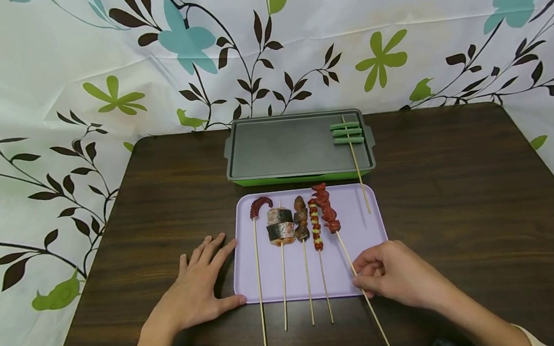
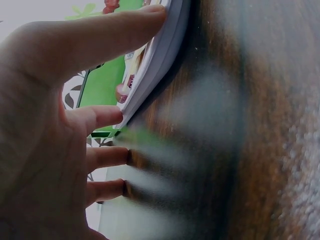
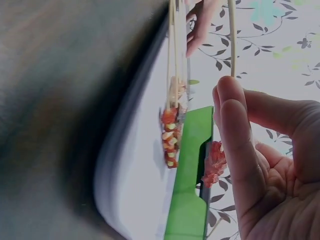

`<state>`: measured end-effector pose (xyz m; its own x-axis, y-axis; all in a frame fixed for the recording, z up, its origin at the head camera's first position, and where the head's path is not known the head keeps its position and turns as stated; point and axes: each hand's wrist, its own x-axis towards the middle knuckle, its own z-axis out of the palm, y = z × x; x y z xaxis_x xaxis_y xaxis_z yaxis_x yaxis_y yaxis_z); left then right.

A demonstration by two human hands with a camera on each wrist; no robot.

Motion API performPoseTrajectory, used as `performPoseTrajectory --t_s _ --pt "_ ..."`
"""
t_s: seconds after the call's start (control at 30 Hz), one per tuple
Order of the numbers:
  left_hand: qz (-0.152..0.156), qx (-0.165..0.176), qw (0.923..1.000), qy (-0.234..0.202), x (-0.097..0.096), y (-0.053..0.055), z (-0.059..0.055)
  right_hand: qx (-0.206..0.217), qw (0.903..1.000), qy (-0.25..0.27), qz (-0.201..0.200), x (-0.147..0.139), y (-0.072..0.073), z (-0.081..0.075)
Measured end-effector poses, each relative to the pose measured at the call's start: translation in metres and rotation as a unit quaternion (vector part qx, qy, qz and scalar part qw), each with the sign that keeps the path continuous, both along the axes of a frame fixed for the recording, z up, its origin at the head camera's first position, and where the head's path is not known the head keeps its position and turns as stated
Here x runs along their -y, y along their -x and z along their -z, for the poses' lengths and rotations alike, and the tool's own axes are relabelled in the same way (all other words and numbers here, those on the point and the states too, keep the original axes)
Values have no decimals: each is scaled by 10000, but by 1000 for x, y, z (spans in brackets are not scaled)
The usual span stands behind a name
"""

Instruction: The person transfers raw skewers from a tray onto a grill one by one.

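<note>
My right hand (image 1: pixel 399 275) pinches the stick of a red meat skewer (image 1: pixel 327 210) between thumb and fingers; the right wrist view shows the meat raised above the tray. Beside the left edge of the lilac tray (image 1: pixel 359 237), my left hand (image 1: pixel 193 290) spreads its fingers, with the thumb at the tray's front left corner. Lying on that tray are a dark red tentacle skewer (image 1: pixel 260 203), a fish-piece skewer (image 1: pixel 280 232), a brown chunk skewer (image 1: pixel 301 215) and a red-and-yellow piece skewer (image 1: pixel 315 224), their sticks extending past the front rim.
Behind the tray stands a grey rectangular grill plate (image 1: pixel 285 150) on a green base. A green-piece skewer (image 1: pixel 347 132) lies at its right end, its stick reaching over the tray. A patterned cloth (image 1: pixel 295 39) hangs behind the dark wooden table (image 1: pixel 457 195).
</note>
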<state>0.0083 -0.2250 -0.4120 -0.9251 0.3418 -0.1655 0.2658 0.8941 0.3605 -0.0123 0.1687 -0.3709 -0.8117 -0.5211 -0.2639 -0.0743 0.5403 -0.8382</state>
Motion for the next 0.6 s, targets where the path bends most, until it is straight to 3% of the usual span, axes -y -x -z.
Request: performPoseTrajectory --t_s 0.37,0.6 --pt "-20 26 10000 -48 1 0 0 -331 9994 62 91 7 14 -19" --pt "-23 14 10000 -53 1 -1 0 -109 9983 329 460 7 43 -27"
